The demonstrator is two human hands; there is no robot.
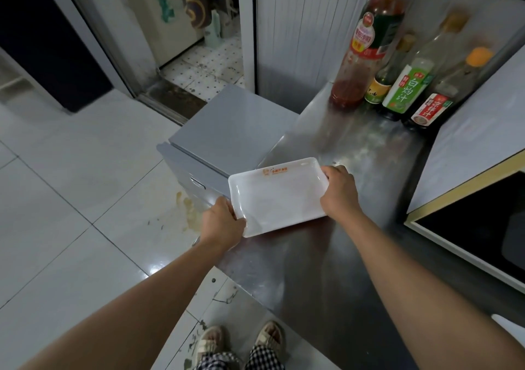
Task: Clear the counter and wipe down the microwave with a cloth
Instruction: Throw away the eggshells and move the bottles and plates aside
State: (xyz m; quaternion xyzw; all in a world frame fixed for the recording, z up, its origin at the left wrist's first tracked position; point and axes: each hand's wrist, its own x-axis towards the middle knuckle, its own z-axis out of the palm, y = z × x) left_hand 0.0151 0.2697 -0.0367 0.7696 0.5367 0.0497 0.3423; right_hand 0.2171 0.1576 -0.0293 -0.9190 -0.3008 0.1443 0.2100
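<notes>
A white rectangular tray (277,196) is held at the middle of the frame, over the left edge of the steel counter (355,153), its lower left corner jutting past that edge above the tiled floor (71,187). Whether its underside rests on the steel cannot be told. The tray is gripped at two opposite corners: the left hand (223,223) is curled round the lower left corner, thumb laid on the rim, and the right hand (339,192) is closed over the upper right corner, fingers hooked over the rim and knuckles turned to the camera. Both forearms are stretched forward from the bottom of the frame, the left one rising from the lower left, the right one from the lower right, converging on the tray. An orange printed mark is seen along the tray's far rim. At the right edge of the frame the microwave (466,199) is seen, its dark door facing lower left. In the upper right four sauce bottles (403,85) are grouped at the back of the counter, well apart from the tray. A grey cabinet (227,133) stands just beside the counter's left edge, behind the tray.
</notes>
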